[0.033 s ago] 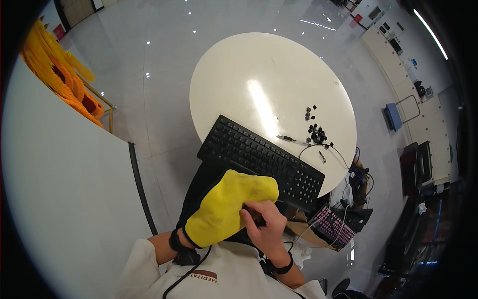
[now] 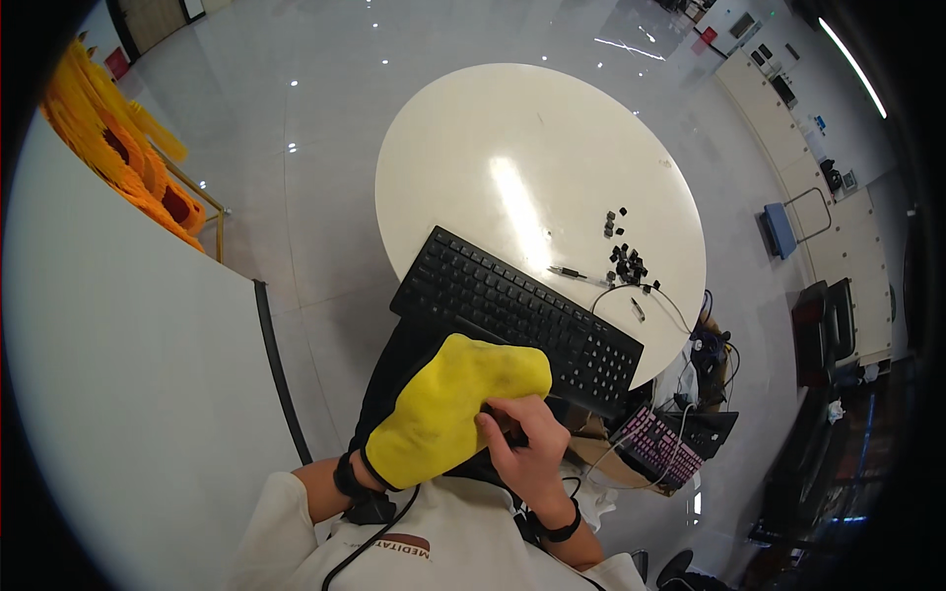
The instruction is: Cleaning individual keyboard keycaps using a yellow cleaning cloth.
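Note:
A yellow cloth (image 2: 434, 428) covers my left hand (image 2: 360, 478), hiding its fingers; only the wrist shows. My right hand (image 2: 527, 453) has thumb and index finger curled together against the cloth, around a small dark thing that I cannot make out. Just beyond the cloth, a black keyboard (image 2: 493, 300) lies aslant at the near edge of a round white table (image 2: 443, 148). Loose black keycaps (image 2: 628, 264) are scattered at the table's right, near a black pen (image 2: 569, 272), a small slim item (image 2: 637, 309) and a thin cable (image 2: 670, 303).
Below the table's right side sit a pink-keyed keyboard (image 2: 655, 448), cables and cardboard. A large white surface (image 2: 138, 355) stands to my left, with orange furry material (image 2: 118, 148) on a gold frame behind it. A blue trolley (image 2: 778, 231) and black chairs (image 2: 823, 335) are at the right.

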`<state>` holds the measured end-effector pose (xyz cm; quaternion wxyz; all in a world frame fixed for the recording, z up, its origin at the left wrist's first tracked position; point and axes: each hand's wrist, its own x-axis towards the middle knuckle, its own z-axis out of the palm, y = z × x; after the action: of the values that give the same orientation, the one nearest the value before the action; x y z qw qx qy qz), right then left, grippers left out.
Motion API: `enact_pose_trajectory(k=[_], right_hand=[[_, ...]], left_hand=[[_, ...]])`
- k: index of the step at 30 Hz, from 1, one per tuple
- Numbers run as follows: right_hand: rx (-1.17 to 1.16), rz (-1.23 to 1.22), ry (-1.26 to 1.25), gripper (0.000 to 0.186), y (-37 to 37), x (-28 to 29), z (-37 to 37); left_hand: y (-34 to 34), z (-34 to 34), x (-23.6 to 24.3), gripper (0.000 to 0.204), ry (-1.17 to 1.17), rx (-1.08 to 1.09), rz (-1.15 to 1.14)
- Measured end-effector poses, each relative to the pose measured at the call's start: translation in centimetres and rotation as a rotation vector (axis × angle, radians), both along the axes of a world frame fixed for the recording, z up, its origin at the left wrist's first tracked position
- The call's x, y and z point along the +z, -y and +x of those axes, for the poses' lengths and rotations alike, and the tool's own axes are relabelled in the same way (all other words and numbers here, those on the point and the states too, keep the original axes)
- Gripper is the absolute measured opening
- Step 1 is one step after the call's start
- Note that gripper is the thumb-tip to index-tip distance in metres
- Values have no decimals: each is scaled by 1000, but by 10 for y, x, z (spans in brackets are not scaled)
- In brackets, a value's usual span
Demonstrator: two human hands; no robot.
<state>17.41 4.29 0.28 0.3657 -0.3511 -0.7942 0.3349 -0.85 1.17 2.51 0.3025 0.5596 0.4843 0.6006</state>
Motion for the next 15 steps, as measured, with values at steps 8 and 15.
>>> enact_pose_trajectory(k=[8,15], right_hand=[[-38,-39,42,26,-1,-1,12],[36,59,-51,26,-6,-4,11]], left_hand=[[5,-11,8,55,-184,-15,-70],[8,-14,7,57,-241,-13,-77]])
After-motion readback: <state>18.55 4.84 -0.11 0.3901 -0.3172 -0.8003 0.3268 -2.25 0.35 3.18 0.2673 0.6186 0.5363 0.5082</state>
